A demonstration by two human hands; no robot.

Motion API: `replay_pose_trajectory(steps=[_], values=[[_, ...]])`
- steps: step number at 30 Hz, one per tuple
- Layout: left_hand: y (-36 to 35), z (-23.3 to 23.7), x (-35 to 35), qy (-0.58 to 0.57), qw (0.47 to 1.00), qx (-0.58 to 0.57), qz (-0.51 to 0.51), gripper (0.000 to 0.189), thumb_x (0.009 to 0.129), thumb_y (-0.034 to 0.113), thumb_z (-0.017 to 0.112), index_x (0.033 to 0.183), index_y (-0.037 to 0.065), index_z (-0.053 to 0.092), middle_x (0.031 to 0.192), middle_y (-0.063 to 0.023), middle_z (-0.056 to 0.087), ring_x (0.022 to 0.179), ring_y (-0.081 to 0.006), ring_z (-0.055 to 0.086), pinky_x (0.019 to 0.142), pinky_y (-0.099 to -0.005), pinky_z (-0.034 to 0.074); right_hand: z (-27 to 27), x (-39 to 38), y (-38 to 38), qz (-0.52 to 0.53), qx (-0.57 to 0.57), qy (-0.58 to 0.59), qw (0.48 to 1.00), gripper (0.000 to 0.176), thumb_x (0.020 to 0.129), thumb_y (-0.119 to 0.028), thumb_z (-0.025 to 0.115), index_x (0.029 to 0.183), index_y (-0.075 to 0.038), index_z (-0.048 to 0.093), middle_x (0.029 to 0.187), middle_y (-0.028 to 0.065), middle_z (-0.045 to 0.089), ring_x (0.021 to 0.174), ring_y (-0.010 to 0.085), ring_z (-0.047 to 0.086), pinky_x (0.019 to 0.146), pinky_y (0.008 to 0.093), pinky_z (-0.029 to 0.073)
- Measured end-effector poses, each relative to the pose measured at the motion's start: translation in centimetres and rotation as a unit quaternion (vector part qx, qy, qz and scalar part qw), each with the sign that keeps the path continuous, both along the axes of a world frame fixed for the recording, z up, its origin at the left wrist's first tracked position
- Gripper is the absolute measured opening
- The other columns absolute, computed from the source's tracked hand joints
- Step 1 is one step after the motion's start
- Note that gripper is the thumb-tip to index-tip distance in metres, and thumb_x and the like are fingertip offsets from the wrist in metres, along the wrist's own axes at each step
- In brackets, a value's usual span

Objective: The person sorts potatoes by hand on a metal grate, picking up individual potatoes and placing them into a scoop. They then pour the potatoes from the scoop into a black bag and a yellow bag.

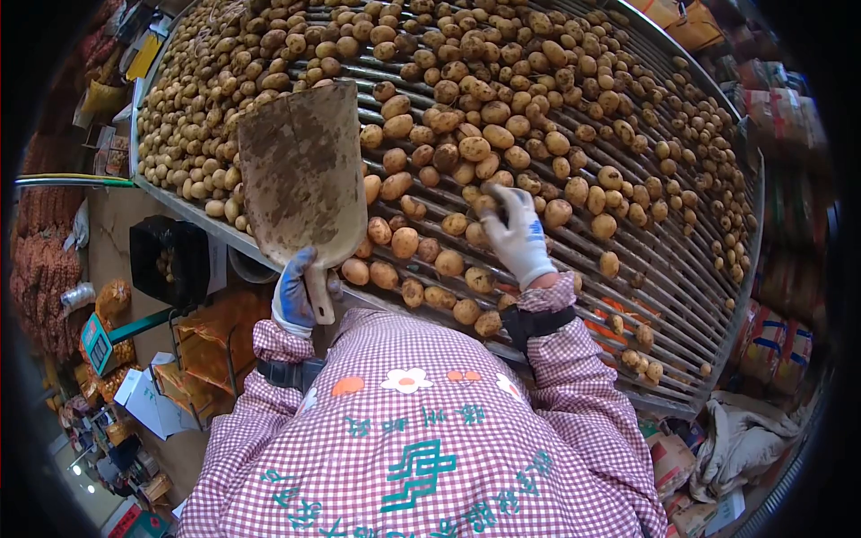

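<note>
Potatoes (pixel 475 148) under right hand (pixel 518 235), scoop (pixel 303 170) in left hand (pixel 294 300).

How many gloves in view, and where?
2. One on the left hand, gripping the scoop handle at the near edge of the rack; one on the right hand, on the potatoes mid-rack. None seem hidden.

A: What stood on the left?
B: Orange net sacks (pixel 40 269) piled up, a green scale (pixel 99 341), a black crate (pixel 170 260), and tan floor (pixel 117 215).
A: And the right?
B: Printed boxes (pixel 771 345) — a crumpled cloth (pixel 744 439) below.
</note>
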State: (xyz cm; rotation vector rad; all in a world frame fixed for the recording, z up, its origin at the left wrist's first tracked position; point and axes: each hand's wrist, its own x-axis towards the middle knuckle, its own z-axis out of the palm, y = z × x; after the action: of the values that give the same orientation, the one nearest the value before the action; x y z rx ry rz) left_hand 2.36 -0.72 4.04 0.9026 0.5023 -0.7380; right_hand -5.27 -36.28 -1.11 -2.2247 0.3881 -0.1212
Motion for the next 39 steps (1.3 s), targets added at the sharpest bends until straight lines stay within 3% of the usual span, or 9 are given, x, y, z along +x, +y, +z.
replay_pose_trajectory(steps=[4, 18, 22, 24, 28, 33, 34, 35, 39], values=[[0.4, 0.0, -0.2, -0.016, 0.999, 0.025, -0.018, 0.037, 0.096, 0.03, 0.064, 0.122, 0.005, 0.057, 0.095, -0.01, 0.07, 0.065, -0.0214, 0.063, 0.057, -0.0352, 0.054, 1.8, -1.7, -1.1, -0.113, -0.105, -0.021, 0.988, 0.043, 0.095, -0.021, 0.063, 0.133, -0.001, 0.055, 0.125, 0.0256, 0.056, 0.11, 0.0421, 0.06, 0.095, 0.0456, 0.051], [-1.6, 0.5, 0.3, -0.009, 0.996, 0.063, -0.057, 0.032, 0.095, 0.028, 0.066, 0.116, 0.004, 0.06, 0.092, -0.0101, 0.071, 0.065, -0.0208, 0.065, 0.058, -0.0329, 0.056, 3.6, -0.9, 4.1, 0.19, -0.34, 0.203, 0.898, 0.064, 0.087, -0.019, 0.069, 0.145, -0.01, 0.046, 0.128, 0.0132, 0.057, 0.119, 0.0295, 0.057, 0.097, 0.0416, 0.05], [-0.6, 0.0, 0.5, 0.004, 0.997, 0.029, -0.066, 0.034, 0.095, 0.028, 0.066, 0.118, 0.004, 0.06, 0.092, -0.0104, 0.071, 0.065, -0.0209, 0.065, 0.058, -0.033, 0.056, 2.3, -1.9, 2.2, 0.063, 0.075, 0.045, 0.994, 0.065, 0.092, -0.021, 0.067, 0.149, -0.005, 0.039, 0.134, 0.0207, 0.056, 0.116, 0.032, 0.064, 0.096, 0.0431, 0.054], [-0.1, 0.0, 0.4, 0.012, 0.997, 0.032, -0.067, 0.034, 0.095, 0.027, 0.066, 0.12, 0.004, 0.059, 0.094, -0.0105, 0.071, 0.065, -0.0204, 0.065, 0.057, -0.0322, 0.056, 3.4, -3.7, 1.4, -0.068, 0.626, 0.072, 0.773, 0.067, 0.097, -0.023, 0.061, 0.152, -0.001, 0.031, 0.13, 0.0212, 0.057, 0.109, 0.0333, 0.067, 0.092, 0.044, 0.058], [0.3, -0.7, 0.5, 0.001, 0.998, 0.027, -0.06, 0.041, 0.094, 0.032, 0.066, 0.124, 0.005, 0.056, 0.095, -0.0095, 0.07, 0.063, -0.0188, 0.063, 0.055, -0.0314, 0.054, 3.6, -5.7, 2.3, -0.063, 0.806, -0.06, 0.586, 0.065, 0.102, -0.032, 0.053, 0.153, 0.0, 0.028, 0.131, 0.0207, 0.057, 0.112, 0.036, 0.066, 0.095, 0.0512, 0.058], [0.3, 0.0, 0.4, 0.016, 0.999, 0.014, -0.034, 0.038, 0.095, 0.028, 0.064, 0.125, 0.005, 0.056, 0.096, -0.0102, 0.07, 0.064, -0.0189, 0.063, 0.056, -0.0317, 0.055, 5.5, -6.6, 2.7, -0.063, 0.859, -0.077, 0.502, 0.039, 0.104, -0.028, 0.056, 0.134, -0.003, 0.055, 0.139, 0.0165, 0.056, 0.124, 0.0317, 0.06, 0.098, 0.0517, 0.056], [0.6, -0.3, 0.5, 0.017, 0.999, 0.007, -0.043, 0.038, 0.096, 0.027, 0.064, 0.125, 0.005, 0.056, 0.097, -0.0104, 0.07, 0.064, -0.0191, 0.063, 0.056, -0.0316, 0.055, 5.3, -7.2, 2.6, -0.065, 0.859, -0.079, 0.502, 0.039, 0.104, -0.028, 0.056, 0.134, -0.003, 0.055, 0.139, 0.0165, 0.056, 0.124, 0.0317, 0.06, 0.098, 0.0517, 0.056], [1.0, -0.5, 0.5, 0.018, 0.998, 0.0, -0.052, 0.037, 0.096, 0.026, 0.064, 0.126, 0.006, 0.056, 0.098, -0.0105, 0.07, 0.065, -0.0192, 0.064, 0.056, -0.0316, 0.055, 4.8, -7.8, 2.7, -0.059, 0.678, -0.096, 0.726, 0.041, 0.103, -0.032, 0.056, 0.133, -0.003, 0.056, 0.136, 0.0166, 0.057, 0.122, 0.0307, 0.061, 0.099, 0.0499, 0.056], [2.4, -0.8, 0.8, 0.019, 0.997, -0.005, -0.069, 0.036, 0.096, 0.025, 0.064, 0.126, 0.007, 0.056, 0.1, -0.0108, 0.07, 0.066, -0.0191, 0.063, 0.057, -0.0311, 0.055, 4.6, -10.0, 1.1, -0.134, 0.428, -0.019, 0.894, 0.026, 0.098, -0.022, 0.06, 0.108, 0.001, 0.066, 0.114, 0.012, 0.065, 0.1, 0.0187, 0.065, 0.085, 0.0326, 0.055]])
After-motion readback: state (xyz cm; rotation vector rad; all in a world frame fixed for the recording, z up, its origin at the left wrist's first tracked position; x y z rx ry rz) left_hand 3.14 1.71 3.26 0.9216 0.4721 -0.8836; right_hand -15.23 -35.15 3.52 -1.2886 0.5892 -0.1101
